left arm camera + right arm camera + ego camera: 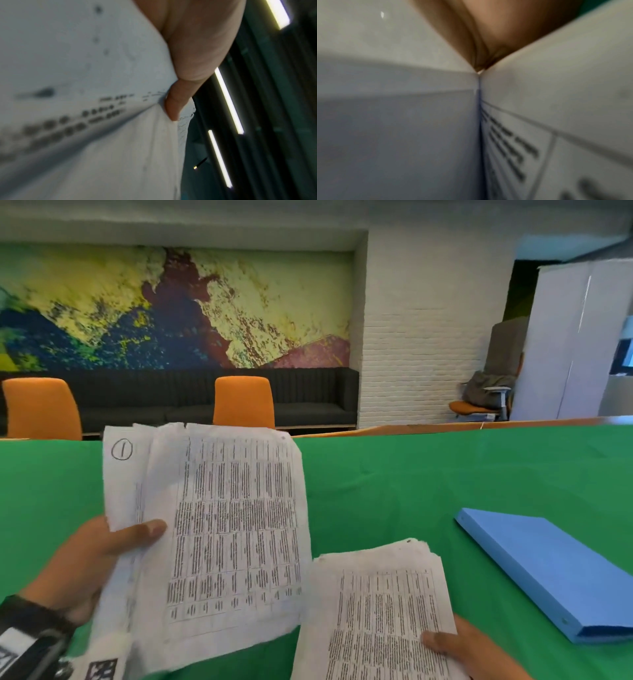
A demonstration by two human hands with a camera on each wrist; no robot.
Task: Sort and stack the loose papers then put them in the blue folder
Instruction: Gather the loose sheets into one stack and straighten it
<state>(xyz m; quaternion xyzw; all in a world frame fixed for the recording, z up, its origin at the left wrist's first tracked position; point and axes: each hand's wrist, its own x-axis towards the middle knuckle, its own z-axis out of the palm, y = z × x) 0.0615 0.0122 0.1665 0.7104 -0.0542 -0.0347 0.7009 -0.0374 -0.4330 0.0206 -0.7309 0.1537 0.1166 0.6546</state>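
Left hand (92,563) gripping a raised sheaf (219,529) at its left edge, thumb (144,530) pressed across the front, fingers curled behind; top sheet offset to the right, exposing a rear page marked with a circled "1" (122,449). Right hand (476,648) pinching a second stack (376,611) at its lower right corner, thumb on top, remaining fingers hidden beneath; stack lower and nearer the cloth (376,474), contact with it not determinable. Both wrist views filled by blurred paper and skin, confirming the clamped holds only. Blue folder (548,573) closed, flat on the green cloth, well to the right of both stacks, untouched. Papers judged light, limp and creased, edges ragged; prone to fanning, sliding apart and drooping when held by one corner. Best held along a long edge with thumb over and fingers under, then tapped square on the table before insertion. Folder judged stiff and light; front cover to be lifted from the free edge, opposite the spine. Orange chairs (244,400) and a mural (171,306) behind.
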